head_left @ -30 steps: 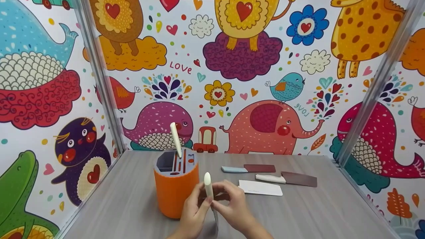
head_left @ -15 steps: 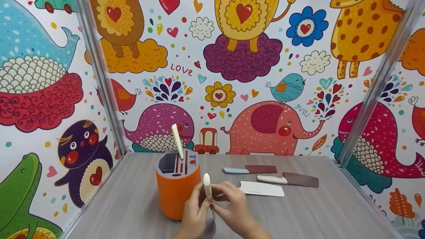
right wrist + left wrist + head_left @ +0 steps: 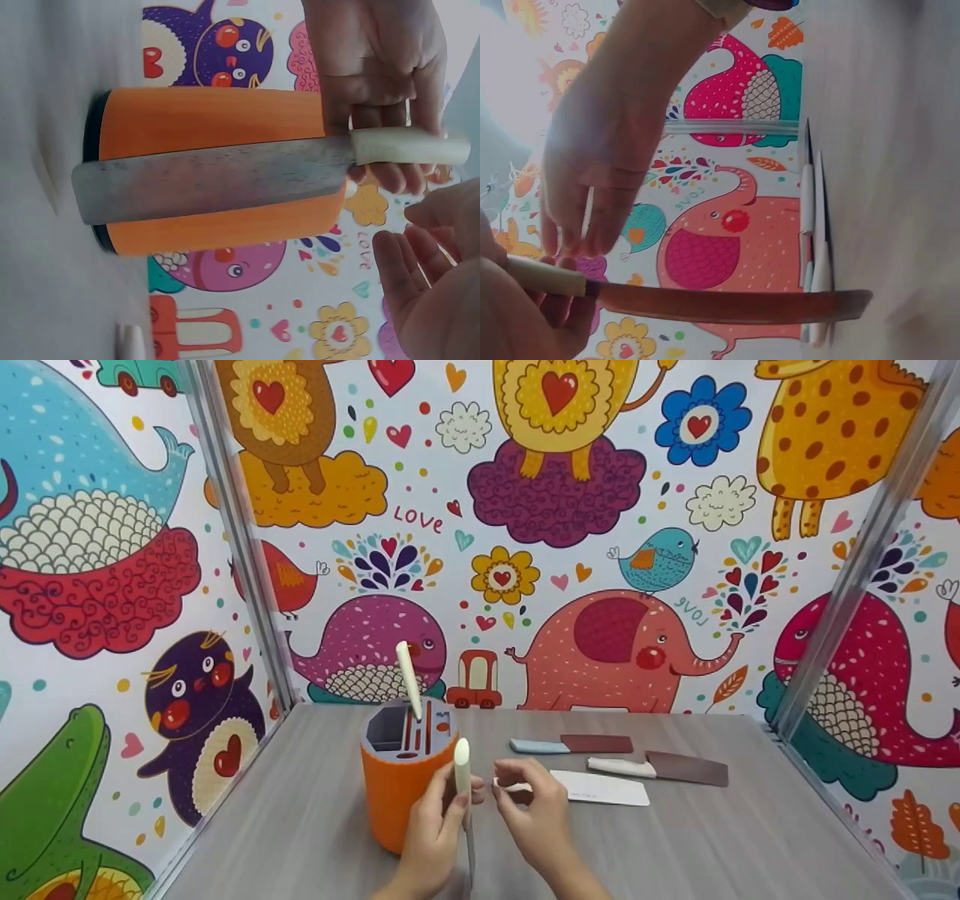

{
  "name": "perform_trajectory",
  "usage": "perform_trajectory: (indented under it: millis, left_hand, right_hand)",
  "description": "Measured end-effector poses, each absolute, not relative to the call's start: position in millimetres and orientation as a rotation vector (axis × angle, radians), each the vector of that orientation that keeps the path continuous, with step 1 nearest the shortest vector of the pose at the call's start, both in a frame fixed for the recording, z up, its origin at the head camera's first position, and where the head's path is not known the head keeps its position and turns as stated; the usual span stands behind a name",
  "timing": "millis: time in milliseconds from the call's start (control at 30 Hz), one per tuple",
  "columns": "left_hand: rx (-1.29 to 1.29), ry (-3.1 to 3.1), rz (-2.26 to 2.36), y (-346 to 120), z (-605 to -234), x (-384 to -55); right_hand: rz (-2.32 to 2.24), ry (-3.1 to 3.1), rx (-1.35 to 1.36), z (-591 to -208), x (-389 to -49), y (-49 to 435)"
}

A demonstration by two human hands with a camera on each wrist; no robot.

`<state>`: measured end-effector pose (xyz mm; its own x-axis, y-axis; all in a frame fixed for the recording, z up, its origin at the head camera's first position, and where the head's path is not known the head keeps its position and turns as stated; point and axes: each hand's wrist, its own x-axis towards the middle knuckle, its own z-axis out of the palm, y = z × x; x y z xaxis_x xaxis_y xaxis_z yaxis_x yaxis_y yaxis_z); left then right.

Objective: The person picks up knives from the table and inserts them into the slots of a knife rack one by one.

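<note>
My left hand (image 3: pixel 431 829) grips the cream handle of a broad-bladed kitchen knife (image 3: pixel 463 769), with the blade pointing down. In the right wrist view its long grey blade (image 3: pixel 217 180) crosses in front of the orange knife block (image 3: pixel 225 112). My right hand (image 3: pixel 538 814) is apart from the knife, just to its right, with fingers loosely bent and nothing held in them. In the right wrist view those fingers (image 3: pixel 401 274) stand a short way off the handle. Another cream-handled knife (image 3: pixel 409 682) leans in a slot of the block.
Right of the hands, several knives lie on the grey table (image 3: pixel 712 840): one with a white blade (image 3: pixel 607 787), one with a brown blade and white handle (image 3: pixel 686 769), one with a light blue handle (image 3: pixel 540 746). Cartoon-printed walls (image 3: pixel 570 570) enclose the table.
My right hand has let go of the knife and moved a little to the right. My left hand keeps its grip on the handle. The head view has shifted slightly.
</note>
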<state>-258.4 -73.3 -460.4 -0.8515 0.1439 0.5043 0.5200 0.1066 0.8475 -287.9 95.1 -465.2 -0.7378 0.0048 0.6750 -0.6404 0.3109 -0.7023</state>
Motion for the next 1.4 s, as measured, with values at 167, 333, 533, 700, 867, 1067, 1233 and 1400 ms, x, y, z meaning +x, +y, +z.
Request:
perform_trajectory:
  millis: [167,333,533,700,867,1067,1233,1400]
  left_hand:
    - [-0.617,-2.093,-1.767,-88,-447,-256]
    - [-0.550,-2.056,-1.774,-99,-436,-252]
    - [-0.511,-2.001,-1.796,-101,-429,-249]
    - [-0.475,-1.969,-1.804,-102,-424,-245]
    - [-0.488,-1.902,-1.785,-106,-416,-242]
    - [-0.518,-1.768,-1.657,-116,-407,-241]
    - [-0.531,-1.602,-1.589,-125,-397,-242]
    - [-0.490,-1.492,-1.690,-128,-377,-241]
  right_hand:
    - [1.663,-2.049,0.370,-467,-305,88]
    - [1.901,-2.042,0.259,-483,-323,80]
    - [2.080,-2.135,0.455,-515,-337,75]
    - [2.139,-2.265,0.643,-540,-344,69]
    - [2.103,-2.299,0.671,-553,-351,60]
    - [2.053,-2.355,0.553,-556,-354,50]
    - [2.071,-2.380,0.503,-553,-354,45]
    - [2.055,-2.396,0.491,-553,-356,44]
